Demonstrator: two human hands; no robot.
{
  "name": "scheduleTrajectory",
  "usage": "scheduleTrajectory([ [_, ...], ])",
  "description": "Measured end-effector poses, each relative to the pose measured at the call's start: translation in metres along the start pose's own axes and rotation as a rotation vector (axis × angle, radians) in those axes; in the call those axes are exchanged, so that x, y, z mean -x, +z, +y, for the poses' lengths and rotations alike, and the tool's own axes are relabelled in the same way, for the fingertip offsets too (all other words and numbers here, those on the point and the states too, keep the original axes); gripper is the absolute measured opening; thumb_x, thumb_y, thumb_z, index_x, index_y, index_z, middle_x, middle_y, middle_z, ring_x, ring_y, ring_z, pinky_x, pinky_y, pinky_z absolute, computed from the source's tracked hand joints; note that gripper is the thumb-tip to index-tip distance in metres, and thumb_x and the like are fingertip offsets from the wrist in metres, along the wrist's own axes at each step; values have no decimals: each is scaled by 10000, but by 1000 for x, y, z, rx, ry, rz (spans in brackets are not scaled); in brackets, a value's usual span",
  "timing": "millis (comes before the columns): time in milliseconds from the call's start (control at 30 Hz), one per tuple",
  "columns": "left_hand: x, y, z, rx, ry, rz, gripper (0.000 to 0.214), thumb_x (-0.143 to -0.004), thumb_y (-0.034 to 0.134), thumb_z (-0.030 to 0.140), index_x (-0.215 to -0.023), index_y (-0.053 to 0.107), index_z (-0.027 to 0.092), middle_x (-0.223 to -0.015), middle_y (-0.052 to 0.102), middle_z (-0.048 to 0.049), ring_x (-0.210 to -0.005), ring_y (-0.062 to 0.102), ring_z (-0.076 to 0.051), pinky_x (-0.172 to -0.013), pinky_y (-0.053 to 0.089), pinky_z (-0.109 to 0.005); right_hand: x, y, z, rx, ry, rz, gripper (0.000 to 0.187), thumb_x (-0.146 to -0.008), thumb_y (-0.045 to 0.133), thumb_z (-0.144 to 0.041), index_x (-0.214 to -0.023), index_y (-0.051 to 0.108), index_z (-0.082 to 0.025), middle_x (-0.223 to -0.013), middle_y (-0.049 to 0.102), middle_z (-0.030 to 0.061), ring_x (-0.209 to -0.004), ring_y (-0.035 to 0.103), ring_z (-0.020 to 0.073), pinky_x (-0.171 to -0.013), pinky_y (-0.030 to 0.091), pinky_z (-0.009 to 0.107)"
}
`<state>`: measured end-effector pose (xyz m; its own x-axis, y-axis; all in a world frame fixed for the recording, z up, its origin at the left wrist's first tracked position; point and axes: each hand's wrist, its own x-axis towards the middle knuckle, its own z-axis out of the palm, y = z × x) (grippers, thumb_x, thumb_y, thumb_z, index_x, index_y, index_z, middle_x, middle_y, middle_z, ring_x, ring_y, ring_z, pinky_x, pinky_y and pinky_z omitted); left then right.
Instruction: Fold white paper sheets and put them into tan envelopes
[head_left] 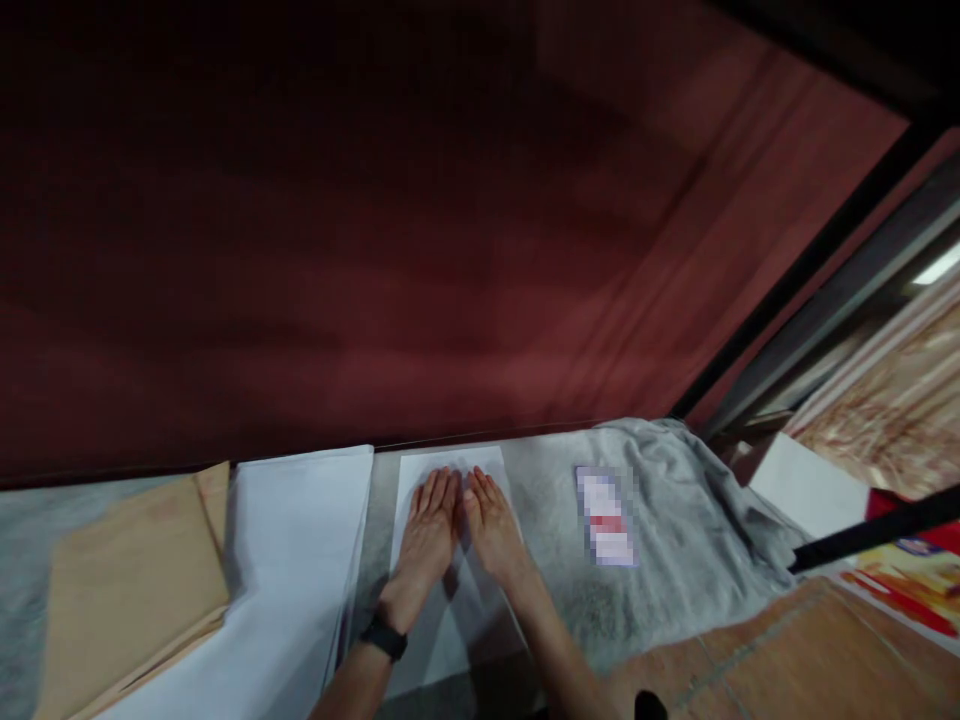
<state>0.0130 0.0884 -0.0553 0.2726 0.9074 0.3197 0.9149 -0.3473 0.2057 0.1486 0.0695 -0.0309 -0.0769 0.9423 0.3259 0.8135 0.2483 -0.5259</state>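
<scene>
A white sheet of paper (pixel 442 640) lies on the grey cloth, under both hands. My left hand (pixel 429 525) rests flat on its upper left part, fingers stretched out and close together; a dark band circles that wrist. Beside it, my right hand (pixel 491 525) lies on the upper right part of the sheet with its fingers extended. Only a narrow gap separates the hands. Neither one grips anything. Left of the sheet is a stack of larger white paper (pixel 300 560), partly covered by brown paper envelopes (pixel 142 570).
On the grey cloth (pixel 675 520) to the right lies a flat, blurred-out purple and white item (pixel 606 518). A dark red fabric wall (pixel 450 300) rises behind. A white and red printed box (pixel 900 560) stands far right, near a black bar (pixel 877 530) and tiled floor (pixel 750 650).
</scene>
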Motion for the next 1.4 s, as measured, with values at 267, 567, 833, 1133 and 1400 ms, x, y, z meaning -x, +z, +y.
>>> scheduleTrajectory([
  [267,-5,0,-29,-161,-83,-23,557,-970,266,217,-1446,481,26,-1551,430,-214,-1468,378,-290,-1212,256,-495,-31,38,-9,132,37,-37,442,-1070,350,-348,-1423,559,-183,-1495,528,114,-1440,423,251,-1182,343,496],
  [567,-3,4,-36,-169,-180,126,677,-970,216,351,-1418,453,-99,-1516,438,-289,-1446,396,-352,-1195,268,-504,-35,17,27,269,267,-4,518,-1072,352,-381,-1534,383,-148,-1581,384,135,-1474,365,271,-1206,254,540],
  [833,1,-2,-41,-108,-188,184,638,-949,251,295,-1420,463,-79,-1445,522,-297,-1424,434,-352,-1164,334,-527,-19,0,30,308,346,83,530,-1046,347,-299,-1515,407,-60,-1572,362,203,-1475,356,327,-1193,284,579],
  [1133,58,24,-6,-66,119,187,638,-912,289,210,-1522,381,46,-1512,495,-198,-1472,370,-293,-1181,327,-504,59,32,-11,144,-29,96,560,-1028,444,-364,-1541,377,-150,-1560,440,122,-1458,400,247,-1182,402,461],
  [1400,66,3,-12,-85,117,148,681,-964,290,436,-1514,384,46,-1506,492,-221,-1419,449,-331,-1182,319,-526,85,7,8,220,-85,171,625,-1009,506,-423,-1554,354,-158,-1549,455,110,-1431,442,250,-1191,406,431],
])
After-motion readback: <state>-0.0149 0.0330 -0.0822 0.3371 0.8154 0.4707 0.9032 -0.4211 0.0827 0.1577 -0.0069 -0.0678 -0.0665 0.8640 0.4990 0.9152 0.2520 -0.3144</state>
